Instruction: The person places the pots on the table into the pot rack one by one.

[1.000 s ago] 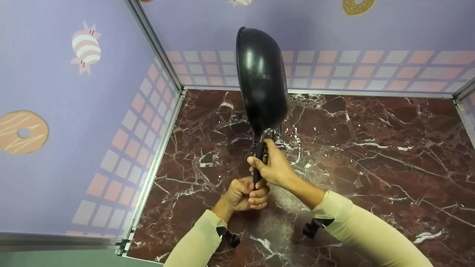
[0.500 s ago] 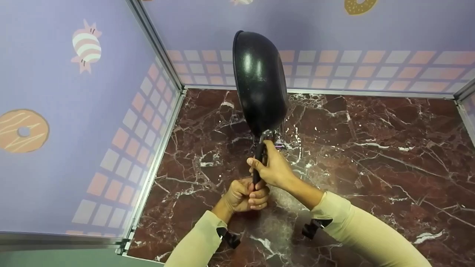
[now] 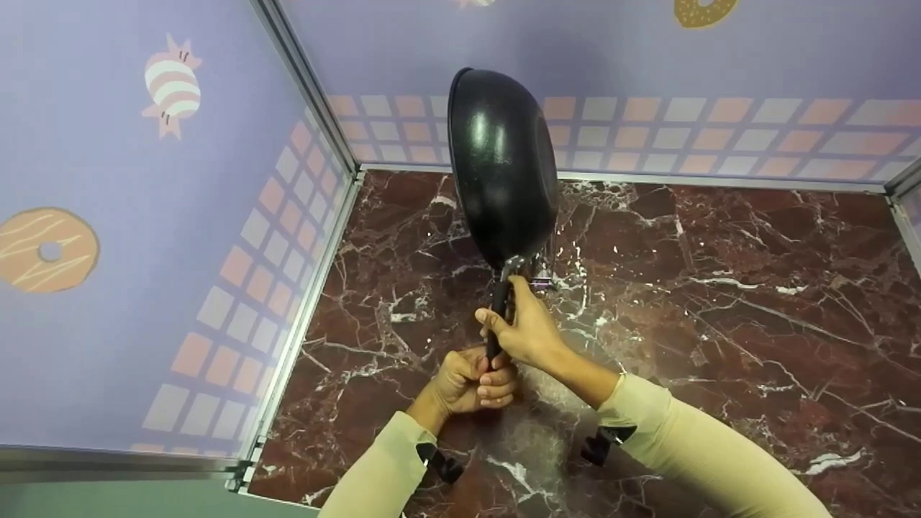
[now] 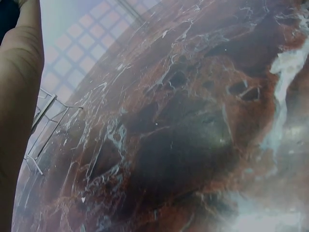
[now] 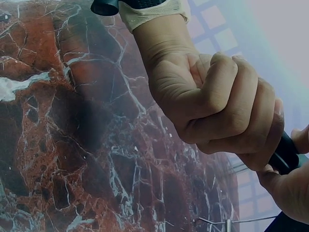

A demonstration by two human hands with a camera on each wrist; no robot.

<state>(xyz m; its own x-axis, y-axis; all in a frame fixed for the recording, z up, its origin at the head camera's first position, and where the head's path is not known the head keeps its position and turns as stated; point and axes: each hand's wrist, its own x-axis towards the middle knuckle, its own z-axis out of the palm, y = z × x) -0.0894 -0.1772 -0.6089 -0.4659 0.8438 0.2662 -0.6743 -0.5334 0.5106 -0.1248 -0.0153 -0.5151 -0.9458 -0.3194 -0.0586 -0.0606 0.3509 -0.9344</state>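
A deep black frying pan (image 3: 500,165) is held up on its edge in the head view, its outer side and part of its base towards me and its inside hidden. My right hand (image 3: 529,331) grips the black handle (image 3: 499,298) close to the pan, thumb on the near side. Lower down, my left hand (image 3: 468,381) wraps its fingers round the handle's end. The right wrist view shows the left hand's curled fingers (image 5: 236,106) and part of the right hand (image 5: 292,191) beside the handle. At the left wrist view's edge, only a strip of bare skin (image 4: 19,87) appears.
Behind the pan stands a thin metal wire rack (image 4: 44,113), mostly hidden in the head view. The dark red marbled tabletop (image 3: 719,324) is bounded by a left panel (image 3: 108,288) and a back panel (image 3: 611,57), both lilac with sweets and checks.
The pan has come down a little and leaned slightly left, showing more of its base. Both hands keep their grip on the handle and have shifted slightly left.
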